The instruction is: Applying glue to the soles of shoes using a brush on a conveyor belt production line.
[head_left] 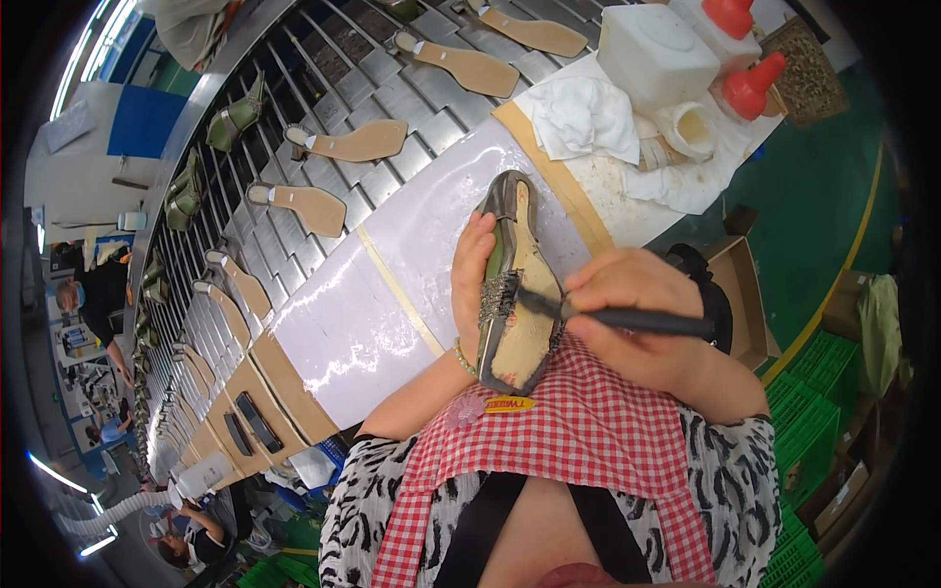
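Observation:
A shoe (530,339) with a dark green and grey upper lies bottom up over the front edge of the table, its tan underside facing me. Along its left edge the upper's folded margin looks rough and dark. My left hand (470,269) is closed around the shoe's left side, its thumb and palm partly hidden behind the shoe. A black-handled brush (655,320) sits in my right hand (635,294), fingers wrapped round the handle. Its dark tip touches the underside near the middle of the shoe.
Beyond the glossy white work sheet (338,328), a slatted metal conveyor (392,181) carries tan soles (358,142) and green uppers (235,116). At right are a crumpled white cloth (583,116), a white jug (655,57) and red-topped bottles (753,86). Green crates (804,416) stand lower right; people work at far left.

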`<state>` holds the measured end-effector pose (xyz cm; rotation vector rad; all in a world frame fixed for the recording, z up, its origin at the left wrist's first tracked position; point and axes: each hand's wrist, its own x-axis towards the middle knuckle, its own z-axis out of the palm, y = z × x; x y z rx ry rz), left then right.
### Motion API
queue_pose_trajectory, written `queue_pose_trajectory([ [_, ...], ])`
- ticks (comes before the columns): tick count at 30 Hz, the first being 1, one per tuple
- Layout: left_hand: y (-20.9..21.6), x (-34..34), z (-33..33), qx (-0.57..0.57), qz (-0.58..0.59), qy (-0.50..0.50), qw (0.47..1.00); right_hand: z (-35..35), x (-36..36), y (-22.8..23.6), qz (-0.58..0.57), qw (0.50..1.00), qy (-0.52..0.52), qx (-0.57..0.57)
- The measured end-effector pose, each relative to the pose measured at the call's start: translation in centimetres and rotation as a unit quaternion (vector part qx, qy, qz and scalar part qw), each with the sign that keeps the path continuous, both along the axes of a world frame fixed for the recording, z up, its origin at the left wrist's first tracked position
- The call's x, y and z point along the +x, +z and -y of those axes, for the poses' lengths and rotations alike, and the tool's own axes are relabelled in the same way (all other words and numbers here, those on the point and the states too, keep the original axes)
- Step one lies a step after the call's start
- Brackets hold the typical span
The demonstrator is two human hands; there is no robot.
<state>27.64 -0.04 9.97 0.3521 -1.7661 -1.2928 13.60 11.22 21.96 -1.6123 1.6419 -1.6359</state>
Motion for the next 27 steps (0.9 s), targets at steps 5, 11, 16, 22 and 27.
queue_pose_trajectory([
  [5,2.6,1.0,1.6,-0.142,0.174,0.078,0.971,-0.1,0.0,0.0,0.158,0.984,0.088,0.005],
  [11,5.9,3.2,7.1,0.364,-0.018,-0.172,0.915,-0.3,-1.6,-0.2,0.486,0.873,0.032,-0.033],
  [16,6.3,2.7,7.5,0.328,0.102,-0.302,0.889,0.7,-1.8,0.5,0.599,0.798,0.053,-0.029],
  [22,7.8,1.4,6.0,0.282,0.206,-0.359,0.866,1.6,0.1,-0.2,0.31,0.95,0.001,-0.036],
  [27,7.6,1.2,5.7,0.265,0.205,-0.364,0.869,1.6,-0.4,-0.4,0.08,0.994,-0.022,-0.076],
])
